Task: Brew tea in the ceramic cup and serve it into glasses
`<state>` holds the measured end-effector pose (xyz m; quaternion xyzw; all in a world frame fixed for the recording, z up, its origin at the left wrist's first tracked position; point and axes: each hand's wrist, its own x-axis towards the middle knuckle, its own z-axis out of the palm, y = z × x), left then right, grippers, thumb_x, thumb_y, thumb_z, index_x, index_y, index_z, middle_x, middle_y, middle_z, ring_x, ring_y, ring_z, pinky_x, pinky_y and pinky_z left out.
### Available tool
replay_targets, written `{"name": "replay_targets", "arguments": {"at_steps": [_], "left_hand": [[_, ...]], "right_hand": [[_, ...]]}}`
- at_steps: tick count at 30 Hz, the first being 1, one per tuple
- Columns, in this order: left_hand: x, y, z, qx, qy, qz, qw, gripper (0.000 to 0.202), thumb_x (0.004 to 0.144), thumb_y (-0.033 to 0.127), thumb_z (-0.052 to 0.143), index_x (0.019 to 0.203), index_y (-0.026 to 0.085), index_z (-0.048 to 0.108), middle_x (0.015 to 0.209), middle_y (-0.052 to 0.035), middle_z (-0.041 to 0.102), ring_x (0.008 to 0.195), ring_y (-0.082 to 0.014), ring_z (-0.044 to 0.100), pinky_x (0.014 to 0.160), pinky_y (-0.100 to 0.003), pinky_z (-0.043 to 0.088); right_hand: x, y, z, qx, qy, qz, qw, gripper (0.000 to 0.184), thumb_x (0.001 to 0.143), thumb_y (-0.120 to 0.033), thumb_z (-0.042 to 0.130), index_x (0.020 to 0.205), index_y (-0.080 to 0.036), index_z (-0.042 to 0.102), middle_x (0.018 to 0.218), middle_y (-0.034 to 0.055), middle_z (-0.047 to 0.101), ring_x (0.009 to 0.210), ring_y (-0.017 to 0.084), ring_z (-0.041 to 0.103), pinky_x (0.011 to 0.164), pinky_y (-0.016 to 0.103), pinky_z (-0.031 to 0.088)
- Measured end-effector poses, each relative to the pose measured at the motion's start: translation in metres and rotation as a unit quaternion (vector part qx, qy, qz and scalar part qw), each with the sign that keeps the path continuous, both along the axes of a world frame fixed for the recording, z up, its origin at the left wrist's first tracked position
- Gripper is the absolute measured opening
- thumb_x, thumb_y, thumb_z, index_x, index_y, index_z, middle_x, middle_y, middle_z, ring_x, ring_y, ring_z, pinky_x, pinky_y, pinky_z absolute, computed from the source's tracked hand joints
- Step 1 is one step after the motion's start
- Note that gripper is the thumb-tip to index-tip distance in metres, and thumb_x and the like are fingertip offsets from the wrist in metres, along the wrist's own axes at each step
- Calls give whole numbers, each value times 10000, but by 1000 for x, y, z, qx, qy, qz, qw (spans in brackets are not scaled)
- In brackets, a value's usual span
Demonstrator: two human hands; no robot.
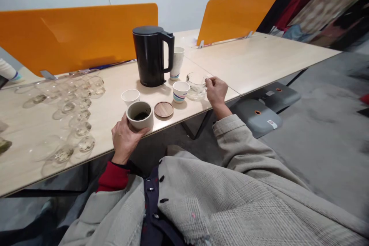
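My left hand (125, 138) is wrapped round a grey-beige cup (142, 123) with dark leaves or grounds inside, at the table's front edge. My right hand (216, 91) pinches the side of a clear glass cup (196, 87), probably at its handle, though the fingers partly hide that spot. Between the hands lie a round wooden lid or coaster (163, 109) and a white paper cup with coloured stripes (180, 93). Another paper cup (130, 96) stands just behind the grey-beige cup. The black electric kettle (150, 57) stands farther back.
A stack of paper cups (177, 63) stands beside the kettle. Many clear glass vessels (77, 115) crowd the left of the table (115, 80). Orange dividers (86, 34) line the back. Grey stools (256, 117) sit below the table's right part. Hanging or worn clothing shows at upper right.
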<state>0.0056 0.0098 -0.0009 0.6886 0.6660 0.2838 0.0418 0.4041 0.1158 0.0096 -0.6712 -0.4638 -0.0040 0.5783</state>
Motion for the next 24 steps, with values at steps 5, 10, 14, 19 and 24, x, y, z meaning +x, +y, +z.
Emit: {"name": "replay_targets", "arguments": {"at_steps": [5,10,14,19,24], "left_hand": [[0,0,-1,4,6,-2,1000,842,797,660,844,1442,181,591,1293,-214,792,1249,-444,740,1085,-541,543],[1,-1,0,3,4,-3,1000,832,804,650,838,1443,180,589,1289,-217,791,1247,-443,740,1090,-542,541],[1,0,0,0,3,-5,1000,821,794,639,843,1431,186,592,1286,-215,791,1250,-443,741,1098,-544,541],[0,1,-1,3,1,-7,1000,851,788,664,834,1437,172,588,1309,-227,784,1260,-448,737,1115,-554,534],[0,0,-1,-4,0,1,1000,864,791,692,825,1441,171,594,1290,-227,791,1261,-449,736,1111,-551,535]], "right_hand": [[-6,-5,8,60,36,23,997,302,1037,-447,619,842,-223,675,694,-33,681,590,141,649,682,283,536],[-17,-7,17,127,84,33,988,394,1048,-570,609,873,-221,663,723,-23,696,607,127,688,614,249,539],[-22,-4,22,138,107,51,983,473,1035,-671,598,893,-223,649,735,-18,693,611,122,695,521,213,479],[-25,3,19,118,141,68,981,445,1015,-643,634,899,-213,658,743,-12,700,611,119,693,488,202,438],[-24,5,8,83,134,76,985,359,1004,-539,683,858,-211,662,699,-36,691,586,110,669,574,225,503]]}}
